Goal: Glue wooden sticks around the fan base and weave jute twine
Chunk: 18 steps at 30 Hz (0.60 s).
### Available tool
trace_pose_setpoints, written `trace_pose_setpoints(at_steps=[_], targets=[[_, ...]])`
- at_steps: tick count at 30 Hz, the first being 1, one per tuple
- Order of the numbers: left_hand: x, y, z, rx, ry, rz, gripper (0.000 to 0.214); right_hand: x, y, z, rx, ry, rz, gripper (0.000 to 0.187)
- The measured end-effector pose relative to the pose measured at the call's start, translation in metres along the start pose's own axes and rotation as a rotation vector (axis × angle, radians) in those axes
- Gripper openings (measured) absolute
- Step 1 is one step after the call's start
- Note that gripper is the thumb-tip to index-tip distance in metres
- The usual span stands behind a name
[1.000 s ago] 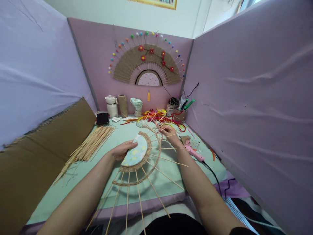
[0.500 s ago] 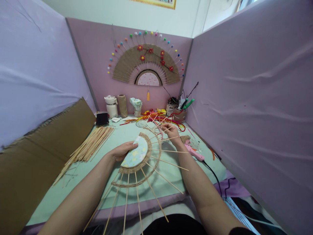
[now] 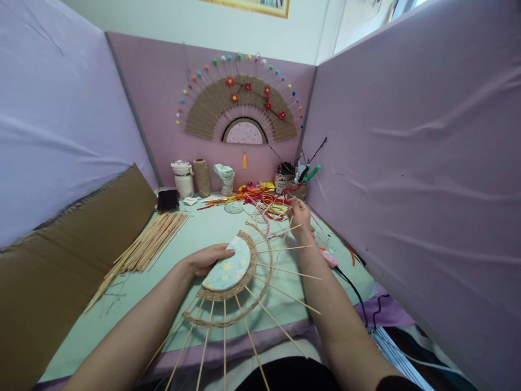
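Note:
My left hand (image 3: pixel 209 259) grips the flat edge of a half-made fan, its thumb on top of the pale floral half-circle (image 3: pixel 230 266). A band of brown twine (image 3: pixel 252 255) borders the half-circle. Thin bamboo sticks (image 3: pixel 285 270) spread out from it, and a second arc of woven twine (image 3: pixel 272 266) crosses them farther out. My right hand (image 3: pixel 299 214) is beyond the fan's upper right sticks, fingers pinched on a thin strand of twine that is hard to make out. A pink glue gun (image 3: pixel 330 259) lies partly behind my right forearm.
Bamboo sticks (image 3: pixel 148 241) lie piled at left beside a cardboard sheet (image 3: pixel 81 244). Coloured pipe cleaners (image 3: pixel 248 196) are heaped at the back, near a white jar (image 3: pixel 183 179), a twine roll (image 3: pixel 201 177) and a tool pot (image 3: pixel 297 190). A finished fan (image 3: pixel 244 108) hangs on the rear panel.
My right hand has moved right and away from the fan's sticks, fingers still pinched. The fan has shifted slightly right and down in view, with my left hand still on it.

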State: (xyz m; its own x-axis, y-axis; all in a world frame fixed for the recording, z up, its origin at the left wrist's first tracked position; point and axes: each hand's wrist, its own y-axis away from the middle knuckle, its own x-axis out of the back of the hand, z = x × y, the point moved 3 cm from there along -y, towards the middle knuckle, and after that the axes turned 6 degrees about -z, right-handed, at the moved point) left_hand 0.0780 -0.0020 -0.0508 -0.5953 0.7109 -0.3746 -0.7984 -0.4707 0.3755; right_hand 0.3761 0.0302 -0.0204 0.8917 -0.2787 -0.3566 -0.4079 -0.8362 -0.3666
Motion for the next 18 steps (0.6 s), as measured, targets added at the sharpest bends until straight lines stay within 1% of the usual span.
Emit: trace_pose_setpoints(at_steps=[3, 4, 9, 12, 15, 18], targets=[[-0.005, 0.000, -0.002, 0.029, -0.017, -0.040, 0.046, 0.000, 0.001, -0.007, 0.079, -0.089, 0.054, 0.048], [-0.007, 0.000, -0.003, 0.039, -0.022, -0.049, 0.047, -0.001, 0.001, -0.008, 0.069, -0.110, 0.035, 0.049], [-0.009, -0.001, -0.005, 0.065, -0.040, -0.042, 0.047, -0.009, 0.004, -0.009, -0.095, -0.182, -0.118, 0.052], [-0.010, -0.001, -0.004, 0.065, -0.041, -0.041, 0.046, -0.009, 0.005, -0.010, -0.179, -0.197, -0.177, 0.053], [-0.012, -0.001, -0.004, 0.067, -0.041, -0.044, 0.045, -0.006, 0.004, -0.012, -0.206, -0.231, -0.220, 0.054], [-0.012, -0.001, -0.004, 0.061, -0.044, -0.046, 0.043, -0.002, 0.003, -0.015, -0.198, -0.259, -0.213, 0.055]])
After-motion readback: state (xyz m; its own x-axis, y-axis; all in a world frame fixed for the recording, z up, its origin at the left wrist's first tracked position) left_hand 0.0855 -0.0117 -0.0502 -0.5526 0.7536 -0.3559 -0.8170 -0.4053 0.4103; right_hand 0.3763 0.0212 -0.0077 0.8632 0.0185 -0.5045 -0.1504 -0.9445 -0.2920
